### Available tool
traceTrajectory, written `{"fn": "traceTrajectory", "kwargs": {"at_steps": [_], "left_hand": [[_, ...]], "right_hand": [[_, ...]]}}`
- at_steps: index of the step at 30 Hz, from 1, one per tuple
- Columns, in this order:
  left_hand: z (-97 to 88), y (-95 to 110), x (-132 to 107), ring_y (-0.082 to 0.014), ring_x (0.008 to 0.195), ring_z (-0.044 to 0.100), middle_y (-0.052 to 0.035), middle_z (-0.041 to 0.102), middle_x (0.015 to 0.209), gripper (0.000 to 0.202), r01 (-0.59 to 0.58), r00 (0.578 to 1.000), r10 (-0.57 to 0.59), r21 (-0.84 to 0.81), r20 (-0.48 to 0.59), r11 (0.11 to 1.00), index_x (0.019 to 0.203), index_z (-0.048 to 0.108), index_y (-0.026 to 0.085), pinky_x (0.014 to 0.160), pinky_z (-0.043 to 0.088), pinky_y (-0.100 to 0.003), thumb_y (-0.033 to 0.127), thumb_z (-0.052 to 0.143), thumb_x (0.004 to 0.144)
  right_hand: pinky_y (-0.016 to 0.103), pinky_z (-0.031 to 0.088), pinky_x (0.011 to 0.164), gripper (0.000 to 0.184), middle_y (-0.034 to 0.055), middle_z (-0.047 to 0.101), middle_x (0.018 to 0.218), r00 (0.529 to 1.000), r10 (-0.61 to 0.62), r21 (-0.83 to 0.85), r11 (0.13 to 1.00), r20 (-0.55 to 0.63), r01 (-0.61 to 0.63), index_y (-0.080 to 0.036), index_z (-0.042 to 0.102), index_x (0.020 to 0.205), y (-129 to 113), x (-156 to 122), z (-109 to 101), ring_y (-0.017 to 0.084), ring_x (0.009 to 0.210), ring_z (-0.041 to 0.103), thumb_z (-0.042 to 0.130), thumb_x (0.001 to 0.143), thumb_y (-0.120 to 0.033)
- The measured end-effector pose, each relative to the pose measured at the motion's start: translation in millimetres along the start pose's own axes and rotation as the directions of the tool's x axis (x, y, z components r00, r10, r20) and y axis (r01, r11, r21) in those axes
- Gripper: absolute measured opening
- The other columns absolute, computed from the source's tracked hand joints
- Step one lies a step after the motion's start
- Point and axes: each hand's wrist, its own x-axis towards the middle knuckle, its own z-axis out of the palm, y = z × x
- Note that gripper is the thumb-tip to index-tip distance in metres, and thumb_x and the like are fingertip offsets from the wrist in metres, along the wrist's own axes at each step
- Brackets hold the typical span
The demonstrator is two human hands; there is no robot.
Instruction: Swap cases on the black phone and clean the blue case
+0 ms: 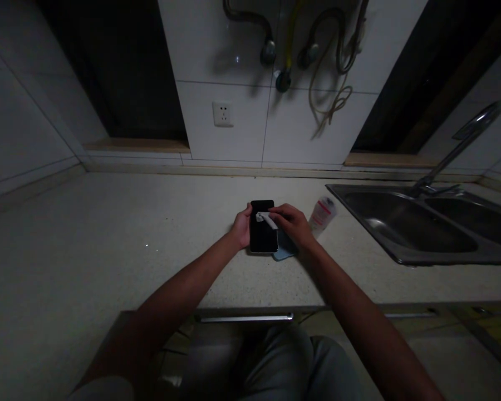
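A black smartphone point(262, 231) lies flat on the pale speckled countertop point(108, 239), screen up. My left hand point(242, 225) grips its left edge, fingers curled round it. My right hand point(291, 223) pinches a small white wipe or tab point(266, 218) and presses it on the upper part of the screen. A light blue cloth or case point(284, 253) pokes out from under the phone's lower right corner, beneath my right hand.
A small white bottle with a red label point(322, 214) stands just right of my right hand. A steel double sink point(421, 225) with a tap point(459, 147) fills the right. A wall socket point(222, 113) and hanging hoses point(329, 72) are behind.
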Motion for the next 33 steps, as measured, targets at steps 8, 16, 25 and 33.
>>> {"fn": "traceTrajectory", "kwargs": {"at_steps": [8,16,25,33], "left_hand": [[-4.9,-3.5,-1.3,-0.0364,0.100,0.069,-0.0227,0.071,0.107,0.066,0.209,0.956,-0.224,0.096,0.189,0.973,0.129,0.056,0.008,0.090,0.048,-0.056,0.059,0.031,0.095],[4.7,-5.8,-8.8,-0.0361,0.098,0.069,-0.0197,0.071,0.102,0.079,0.219,0.949,-0.236,0.103,0.207,0.970,0.120,0.059,0.011,0.088,0.049,-0.056,0.076,0.028,0.087],[11.9,-4.0,-6.3,-0.0260,0.073,0.070,-0.0117,0.068,0.073,0.071,0.044,0.999,-0.044,-0.001,0.022,0.999,0.095,0.065,0.012,0.067,0.055,-0.037,0.074,0.032,0.089],[13.9,4.6,-3.2,-0.0267,0.082,0.071,-0.0095,0.067,0.068,0.045,-0.116,0.981,0.118,0.023,-0.152,0.993,0.083,0.064,0.014,0.084,0.054,-0.043,0.044,0.035,0.099]], "right_hand": [[0.035,0.050,0.077,0.024,0.0072,0.068,0.093,0.932,0.065,-0.071,0.993,-0.357,-0.097,-0.019,0.073,0.096,4.9,2.2,-0.7,0.020,0.086,0.062,0.058,0.088,-0.036],[0.042,0.051,0.091,0.023,0.0095,0.072,0.105,0.981,-0.158,-0.219,0.967,-0.115,0.130,-0.022,0.072,0.103,3.8,1.2,3.9,0.024,0.099,0.065,0.054,0.093,-0.033],[0.051,0.039,0.108,0.020,0.0087,0.063,0.133,0.878,-0.422,-0.239,0.850,0.228,0.470,-0.026,0.075,0.102,-14.2,-1.1,16.4,0.026,0.131,0.051,0.059,0.093,-0.034],[0.052,0.033,0.111,0.015,0.0069,0.056,0.142,0.812,-0.457,-0.049,0.861,0.364,0.506,-0.026,0.077,0.092,-25.1,-5.3,11.7,0.028,0.139,0.042,0.064,0.088,-0.033]]}}
